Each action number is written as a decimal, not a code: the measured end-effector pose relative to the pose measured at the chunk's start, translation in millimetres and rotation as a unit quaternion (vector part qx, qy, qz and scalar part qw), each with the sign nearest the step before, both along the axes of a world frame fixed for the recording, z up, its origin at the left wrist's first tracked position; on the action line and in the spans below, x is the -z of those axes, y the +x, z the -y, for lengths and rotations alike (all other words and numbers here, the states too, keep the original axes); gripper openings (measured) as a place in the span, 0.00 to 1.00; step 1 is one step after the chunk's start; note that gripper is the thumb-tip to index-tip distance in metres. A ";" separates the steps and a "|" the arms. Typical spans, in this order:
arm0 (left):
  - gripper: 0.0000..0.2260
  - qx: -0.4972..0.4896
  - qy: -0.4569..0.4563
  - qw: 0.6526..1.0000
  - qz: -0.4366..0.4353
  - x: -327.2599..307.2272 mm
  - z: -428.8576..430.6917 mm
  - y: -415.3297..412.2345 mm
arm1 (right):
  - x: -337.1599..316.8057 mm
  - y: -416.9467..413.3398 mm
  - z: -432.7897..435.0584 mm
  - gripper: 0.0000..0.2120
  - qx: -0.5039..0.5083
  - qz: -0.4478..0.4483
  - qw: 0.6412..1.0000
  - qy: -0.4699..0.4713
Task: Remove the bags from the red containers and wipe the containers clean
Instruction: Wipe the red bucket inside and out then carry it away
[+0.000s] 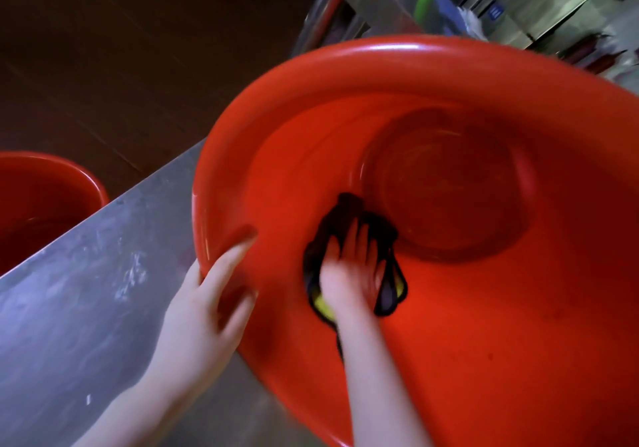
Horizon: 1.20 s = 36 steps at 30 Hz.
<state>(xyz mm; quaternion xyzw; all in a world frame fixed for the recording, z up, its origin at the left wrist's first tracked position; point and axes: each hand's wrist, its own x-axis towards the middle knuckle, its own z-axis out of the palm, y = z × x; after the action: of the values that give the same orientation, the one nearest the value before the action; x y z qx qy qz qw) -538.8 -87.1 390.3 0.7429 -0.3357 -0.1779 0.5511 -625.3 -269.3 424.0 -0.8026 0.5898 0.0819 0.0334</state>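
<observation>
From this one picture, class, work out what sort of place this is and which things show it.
Probably a commercial kitchen or wash-up area: a scratched steel counter, steel units behind, a large red basin being wiped with a dark cloth under the right hand, and a second red basin.

Light is dim overall, with a white glare streak along the far rim of the red basin (408, 49). The left hand (204, 311) and right hand (349, 273) are motion-blurred. The floor (103, 49) sinks into shadow, and the wide-angle edges bend.
</observation>
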 end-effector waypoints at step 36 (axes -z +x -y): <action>0.42 -0.041 0.036 0.997 0.045 -26.7 4.9 -6.3 | -11.8 -15.7 56.1 0.29 0.019 -0.106 0.994 -0.015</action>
<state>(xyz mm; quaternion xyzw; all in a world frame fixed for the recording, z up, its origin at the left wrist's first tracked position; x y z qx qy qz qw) -545.2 -91.9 417.0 0.7828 -0.3227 -0.1335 0.5150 -641.0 -325.3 435.7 -0.7784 0.6065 0.1567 -0.0397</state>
